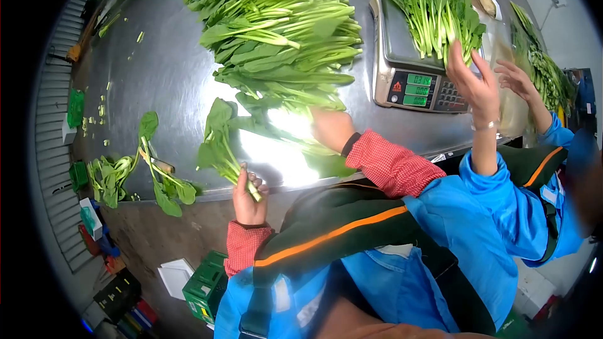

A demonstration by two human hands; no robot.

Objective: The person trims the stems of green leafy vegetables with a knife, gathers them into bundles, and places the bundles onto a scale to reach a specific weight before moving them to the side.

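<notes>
- The left hand (249,199) is closed around the stem ends of a small bunch of greens (218,144). It holds the bunch right at the near edge of the steel table (157,69), with the leaves fanning up and away over the metal.
- The right hand (331,128) reaches forward in its red checked sleeve and rests against the near end of the big pile of greens (276,31). Its fingers are buried in the leaves, so I cannot tell whether they are gripping or spread.
- The pile fills the middle of the table, with the stalks lying roughly side by side.
- To the left, a few loose stalks (125,172) lie near the table edge, well apart from the held bunch, and small leaf scraps (100,113) are scattered beyond them.
- To the right of the pile stands a weighing scale (408,69) with another bundle of greens (433,6) on its pan (the green digits are lit but too small to read).
- A co-worker in blue sleeves stands at the right. One hand (474,85) is raised open at the bundle's near end and the other hand (516,78) is just beyond it.
- Down on the floor sits a green crate (204,285).
</notes>
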